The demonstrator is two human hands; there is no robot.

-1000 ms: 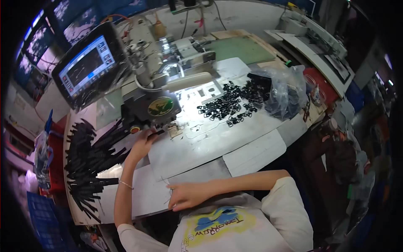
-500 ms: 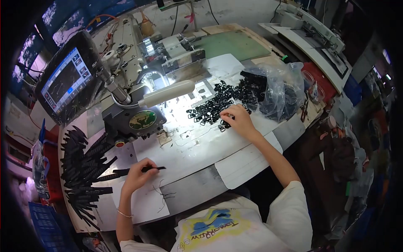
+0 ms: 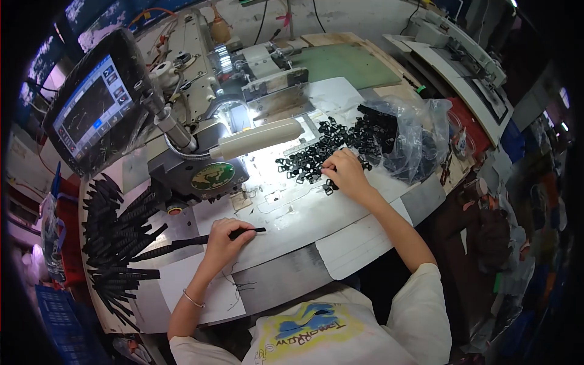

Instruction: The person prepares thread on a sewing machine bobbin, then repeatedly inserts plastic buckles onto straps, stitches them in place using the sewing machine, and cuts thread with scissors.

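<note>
My left hand [image 3: 226,241] is closed around a black strap [image 3: 196,240], whose short end sticks out to the right past my fingers. The strap's other end trails left toward a heap of black straps [image 3: 112,228] at the table's left side. My right hand [image 3: 345,170] is pinched at the near edge of a pile of small black buckles [image 3: 310,155]; what its fingertips hold, if anything, is hidden. Behind the pile, a clear plastic bag [image 3: 420,143] holds more black pieces.
A sewing machine head [image 3: 207,173] with a lamp [image 3: 258,138] stands behind my left hand. A screen [image 3: 91,109] is at the left. White sheets [image 3: 359,246] and loose threads [image 3: 237,286] lie near the front edge. A green board [image 3: 344,64] is at the back.
My left hand left the machine, took a strap and drew it rightward out of the heap. My right hand moved from the front edge to the buckle pile and stays there.
</note>
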